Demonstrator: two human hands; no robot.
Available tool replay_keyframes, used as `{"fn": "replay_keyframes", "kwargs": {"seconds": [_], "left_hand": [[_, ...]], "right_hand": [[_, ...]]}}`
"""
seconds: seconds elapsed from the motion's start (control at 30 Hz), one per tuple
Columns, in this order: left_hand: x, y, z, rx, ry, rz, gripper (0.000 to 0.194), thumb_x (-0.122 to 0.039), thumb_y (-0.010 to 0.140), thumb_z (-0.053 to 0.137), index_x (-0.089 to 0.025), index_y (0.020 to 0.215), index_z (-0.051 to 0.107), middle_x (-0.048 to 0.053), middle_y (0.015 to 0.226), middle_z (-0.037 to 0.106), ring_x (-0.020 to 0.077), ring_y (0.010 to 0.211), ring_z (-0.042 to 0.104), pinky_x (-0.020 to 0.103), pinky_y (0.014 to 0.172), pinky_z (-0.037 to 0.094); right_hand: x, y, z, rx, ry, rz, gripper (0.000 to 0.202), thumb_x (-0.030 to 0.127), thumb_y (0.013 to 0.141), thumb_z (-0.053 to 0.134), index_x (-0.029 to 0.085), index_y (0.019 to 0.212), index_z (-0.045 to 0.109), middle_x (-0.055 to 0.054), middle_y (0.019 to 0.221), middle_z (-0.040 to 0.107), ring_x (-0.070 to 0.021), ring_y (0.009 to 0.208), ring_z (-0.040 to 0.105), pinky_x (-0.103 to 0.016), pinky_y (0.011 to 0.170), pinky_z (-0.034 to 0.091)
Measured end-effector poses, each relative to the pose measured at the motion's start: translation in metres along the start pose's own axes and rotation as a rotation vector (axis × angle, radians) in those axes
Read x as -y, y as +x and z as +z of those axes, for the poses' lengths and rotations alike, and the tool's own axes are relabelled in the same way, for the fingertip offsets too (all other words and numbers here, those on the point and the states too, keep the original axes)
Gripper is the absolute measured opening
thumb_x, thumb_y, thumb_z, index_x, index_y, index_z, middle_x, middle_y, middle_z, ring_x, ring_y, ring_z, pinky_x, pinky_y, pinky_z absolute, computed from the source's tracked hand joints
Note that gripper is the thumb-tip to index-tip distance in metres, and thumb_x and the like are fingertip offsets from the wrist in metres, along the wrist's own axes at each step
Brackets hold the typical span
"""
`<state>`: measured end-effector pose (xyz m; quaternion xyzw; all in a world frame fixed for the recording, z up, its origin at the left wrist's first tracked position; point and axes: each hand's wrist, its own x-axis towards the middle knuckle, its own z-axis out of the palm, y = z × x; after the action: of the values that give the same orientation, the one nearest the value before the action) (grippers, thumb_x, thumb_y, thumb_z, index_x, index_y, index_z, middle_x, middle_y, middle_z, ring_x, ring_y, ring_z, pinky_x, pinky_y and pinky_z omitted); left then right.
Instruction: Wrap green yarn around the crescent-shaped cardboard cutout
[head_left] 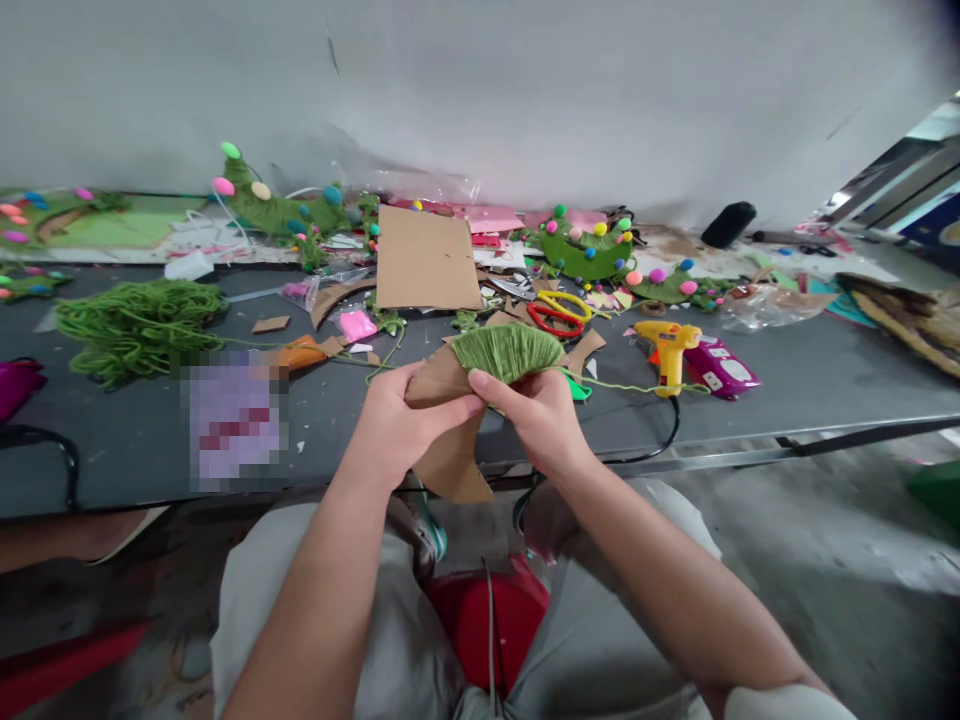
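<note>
Both hands hold a curved cardboard cutout (452,460) above the table's front edge. Green yarn (508,350) is wound tightly round its upper right part, while the left and lower part is bare brown card. My left hand (405,420) pinches the bare card at the left, thumb on top. My right hand (536,410) grips the wound part, its thumb across the near edge and its other fingers hidden behind. A loose strand of yarn (630,387) runs off to the right past the glue gun. Left on the table lies a heap of green yarn (142,325).
A yellow glue gun (670,350) and a purple power strip (721,368) lie to the right. Scissors (559,312), a cardboard rectangle (427,258) and scraps are ahead. Yarn-wrapped crescents with pompoms (281,208) line the back. An orange-handled tool (302,353) sits left.
</note>
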<state>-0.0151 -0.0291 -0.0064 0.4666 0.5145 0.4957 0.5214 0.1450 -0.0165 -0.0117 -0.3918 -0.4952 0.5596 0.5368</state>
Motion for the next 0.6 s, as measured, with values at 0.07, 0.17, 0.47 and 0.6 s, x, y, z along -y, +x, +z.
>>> {"fn": "replay_keyframes", "kwargs": {"seconds": [0.07, 0.17, 0.47, 0.6], "left_hand": [[0.004, 0.002, -0.002, 0.012, -0.012, -0.015, 0.039, -0.031, 0.061, 0.094, -0.017, 0.093, 0.079, 0.005, 0.089, 0.079, 0.0227, 0.076, 0.072, 0.028, 0.067, 0.054], [0.008, 0.005, -0.003, 0.013, -0.054, -0.03, 0.037, -0.031, 0.06, 0.094, -0.017, 0.092, 0.079, 0.005, 0.089, 0.079, 0.0213, 0.074, 0.072, 0.028, 0.067, 0.055], [0.004, 0.009, -0.01, -0.228, -0.191, -0.011, 0.043, -0.027, 0.05, 0.096, -0.016, 0.088, 0.079, 0.004, 0.084, 0.079, 0.02, 0.068, 0.071, 0.028, 0.064, 0.057], [0.003, 0.01, -0.02, -0.227, -0.259, -0.035, 0.04, -0.026, 0.051, 0.096, -0.016, 0.085, 0.077, 0.004, 0.08, 0.078, 0.019, 0.066, 0.071, 0.028, 0.062, 0.058]], "right_hand": [[-0.001, 0.0, 0.0, 0.011, 0.013, 0.001, 0.028, 0.04, 0.08, 0.08, 0.019, 0.098, 0.076, -0.006, 0.107, 0.076, -0.0219, 0.099, 0.07, -0.035, 0.09, 0.056], [-0.003, 0.002, -0.002, 0.037, 0.0, 0.006, 0.029, 0.042, 0.08, 0.08, 0.019, 0.098, 0.075, -0.006, 0.107, 0.075, -0.0204, 0.098, 0.069, -0.034, 0.09, 0.055], [0.001, 0.002, -0.025, 0.19, -0.508, 0.008, 0.049, 0.059, 0.089, 0.064, 0.017, 0.114, 0.07, -0.003, 0.09, 0.066, -0.012, 0.068, 0.055, -0.026, 0.062, 0.044], [0.017, -0.009, -0.041, 0.679, -0.834, 0.125, 0.046, 0.057, 0.093, 0.058, 0.014, 0.094, 0.075, -0.009, 0.096, 0.073, -0.0142, 0.067, 0.06, -0.028, 0.068, 0.049]]}}
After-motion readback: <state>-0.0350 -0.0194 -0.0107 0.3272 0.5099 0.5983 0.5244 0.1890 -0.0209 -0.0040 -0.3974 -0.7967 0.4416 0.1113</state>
